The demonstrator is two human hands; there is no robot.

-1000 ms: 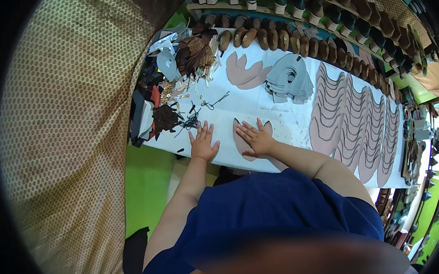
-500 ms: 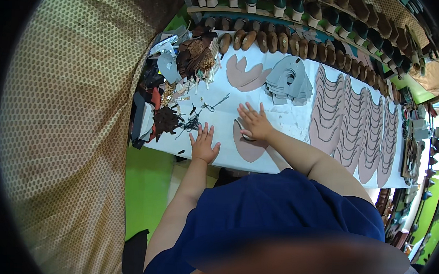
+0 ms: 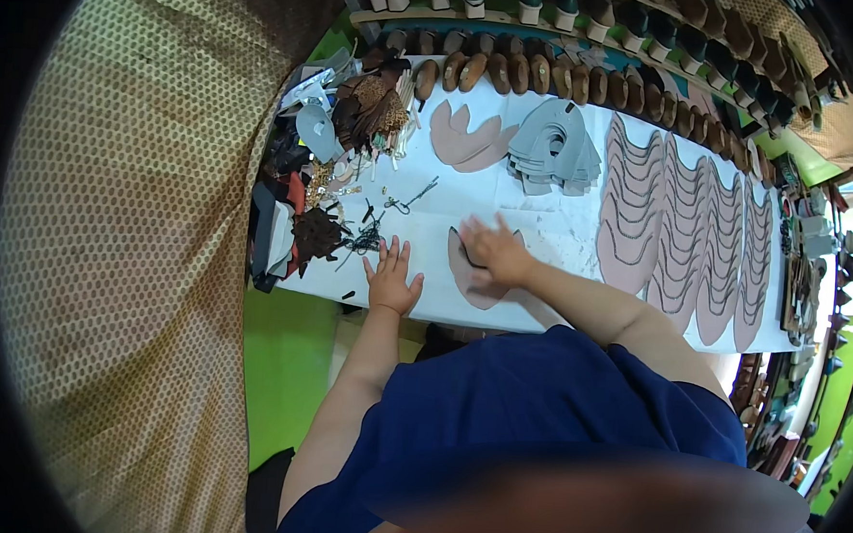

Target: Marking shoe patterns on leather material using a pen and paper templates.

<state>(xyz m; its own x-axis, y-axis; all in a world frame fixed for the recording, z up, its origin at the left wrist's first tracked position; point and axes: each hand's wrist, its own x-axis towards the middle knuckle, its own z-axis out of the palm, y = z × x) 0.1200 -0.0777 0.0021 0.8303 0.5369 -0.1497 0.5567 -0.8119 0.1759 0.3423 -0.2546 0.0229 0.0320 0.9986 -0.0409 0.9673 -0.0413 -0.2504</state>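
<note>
Your right hand [image 3: 497,255], blurred by motion, has dropped back toward you over the pink curved piece [image 3: 460,266]; half a second ago it reached higher, baring more of the piece's lower part. Both of the piece's pointed tips now show, where only the left one did then. That hand is open, fingers extended, with nothing visibly gripped; you can't tell through the blur whether it touches the piece, which lies on the white table [image 3: 430,291] in front of you. Your left hand [image 3: 393,278] remains palm down, fingers spread, holding nothing, just beside the dark thread tangle [image 3: 366,234].
</note>
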